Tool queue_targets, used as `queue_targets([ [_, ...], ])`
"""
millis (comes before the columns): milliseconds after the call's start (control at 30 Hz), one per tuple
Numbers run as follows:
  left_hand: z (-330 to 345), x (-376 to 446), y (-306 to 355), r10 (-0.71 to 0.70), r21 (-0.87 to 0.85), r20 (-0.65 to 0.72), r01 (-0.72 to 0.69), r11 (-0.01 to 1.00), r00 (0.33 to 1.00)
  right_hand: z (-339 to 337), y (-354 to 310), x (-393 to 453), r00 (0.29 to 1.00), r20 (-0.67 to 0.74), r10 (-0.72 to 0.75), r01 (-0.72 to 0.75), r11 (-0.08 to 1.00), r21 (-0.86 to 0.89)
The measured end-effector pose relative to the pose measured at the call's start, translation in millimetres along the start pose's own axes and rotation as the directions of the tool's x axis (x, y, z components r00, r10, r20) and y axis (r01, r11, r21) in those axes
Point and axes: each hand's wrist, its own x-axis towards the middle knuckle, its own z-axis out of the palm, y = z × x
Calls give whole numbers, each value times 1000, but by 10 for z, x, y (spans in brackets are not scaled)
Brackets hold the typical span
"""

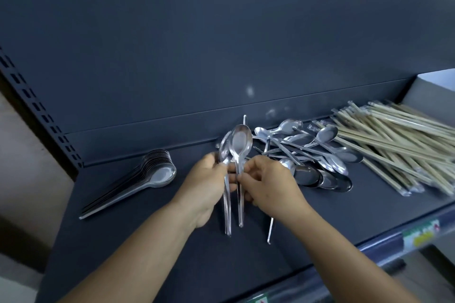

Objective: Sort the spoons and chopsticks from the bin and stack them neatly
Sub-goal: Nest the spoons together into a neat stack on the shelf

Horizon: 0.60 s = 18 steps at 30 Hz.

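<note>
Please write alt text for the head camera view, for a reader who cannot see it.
Two hands meet over a dark shelf: the left hand holds a few metal spoons, the right hand pinches one spoon. A neat spoon stack lies left, loose spoons and wrapped chopsticks right.

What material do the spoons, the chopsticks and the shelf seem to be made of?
Spoons: probably polished steel; they are silver and mirror the light.
Chopsticks: likely bamboo or wood, pale tan and matte; each lies in a clear, glossy plastic sleeve.
Shelf: it looks like painted sheet metal, dark blue-grey and matte, with a slotted upright at the left.
</note>
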Motion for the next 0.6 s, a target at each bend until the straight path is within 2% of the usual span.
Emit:
queue_targets([
  [100,80,5,-29,19,51,23,-20,998,1000,-57,9,-24,992,-61,-114,104,984,-141],
  [233,162,16,-53,31,165,9,-32,986,999,-117,47,-52,987,-62,-150,137,974,-181],
  [333,155,56,-46,32,290,15,-35,956,999,-253,163,0,971,-183,-153,120,977,-179],
  [400,140,70,-41,16,338,17,-20,941,1000,-383,281,67,952,-256,-170,102,961,-257],
  [500,147,71,-41,-33,316,39,19,949,999,-501,458,162,972,-161,-172,83,889,-450],
  [600,159,74,-61,-60,336,53,39,941,997,-497,559,224,988,-31,-149,107,826,-554],
])
